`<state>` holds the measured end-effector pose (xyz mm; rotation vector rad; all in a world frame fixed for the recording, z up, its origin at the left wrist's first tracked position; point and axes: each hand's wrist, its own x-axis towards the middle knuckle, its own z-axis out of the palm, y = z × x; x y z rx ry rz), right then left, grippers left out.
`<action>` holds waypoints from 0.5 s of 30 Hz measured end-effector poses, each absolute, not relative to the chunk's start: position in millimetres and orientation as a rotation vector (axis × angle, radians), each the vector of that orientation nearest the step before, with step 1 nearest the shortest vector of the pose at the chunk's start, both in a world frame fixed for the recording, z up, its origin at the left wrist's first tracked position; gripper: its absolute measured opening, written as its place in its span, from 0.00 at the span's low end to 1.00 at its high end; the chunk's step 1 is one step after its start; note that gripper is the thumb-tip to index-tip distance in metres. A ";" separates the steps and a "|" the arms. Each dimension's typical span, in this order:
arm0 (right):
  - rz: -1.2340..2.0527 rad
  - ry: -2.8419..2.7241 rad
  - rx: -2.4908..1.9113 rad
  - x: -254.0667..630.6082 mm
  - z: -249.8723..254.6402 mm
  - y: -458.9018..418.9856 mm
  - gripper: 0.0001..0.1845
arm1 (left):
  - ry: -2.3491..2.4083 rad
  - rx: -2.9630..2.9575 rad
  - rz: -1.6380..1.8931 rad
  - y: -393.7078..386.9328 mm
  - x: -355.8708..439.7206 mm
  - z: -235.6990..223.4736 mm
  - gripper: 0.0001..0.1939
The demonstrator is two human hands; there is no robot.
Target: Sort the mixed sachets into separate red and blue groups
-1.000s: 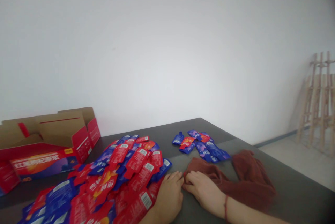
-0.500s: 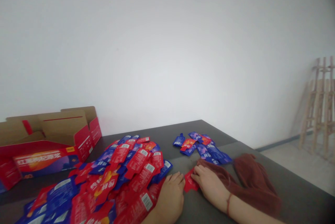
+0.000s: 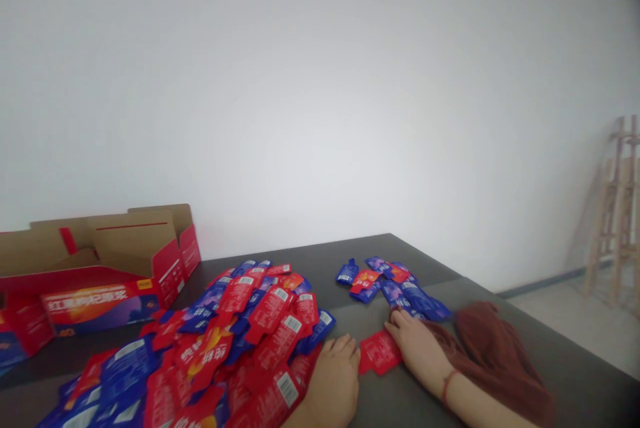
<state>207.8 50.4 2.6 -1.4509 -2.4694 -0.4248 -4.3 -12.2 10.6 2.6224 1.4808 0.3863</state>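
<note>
Between our left hand point(image 3: 337, 376), palm down, and our right hand point(image 3: 420, 347), bent over the cloth point(image 3: 493, 351), the lone red pouch point(image 3: 380, 352) lies on the surface point(image 3: 540, 335), long axis roughly sideways, neither clearly nearer, and we cannot tell whether either grips anything.

Single head view — forward, down — hands point(image 3: 336, 375) near.

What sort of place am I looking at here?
Probably a simple indoor workroom, though I can't be certain. What suggests it: the heap of red and blue pouches, the open, printed cardboard packaging beside it, and the plain white wall behind.
</note>
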 end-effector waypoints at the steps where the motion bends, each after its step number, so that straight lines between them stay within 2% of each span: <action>1: -0.442 -2.475 -1.430 203.6 0.8 46.3 0.14 | 1.484 2.627 0.383 -12.2 -3.8 10.6 0.25; 5: -0.461 -2.515 -1.331 175.3 -4.9 29.7 0.10 | 1.502 2.654 0.379 -13.3 -3.7 12.5 0.26; 9: -0.426 -2.550 -1.183 162.1 -6.7 28.6 0.08 | 1.543 2.675 0.231 -9.0 -6.7 15.7 0.31; 15: -0.345 -2.409 -1.489 191.7 6.9 43.3 0.10 | 1.525 2.790 0.042 6.9 -10.4 16.1 0.32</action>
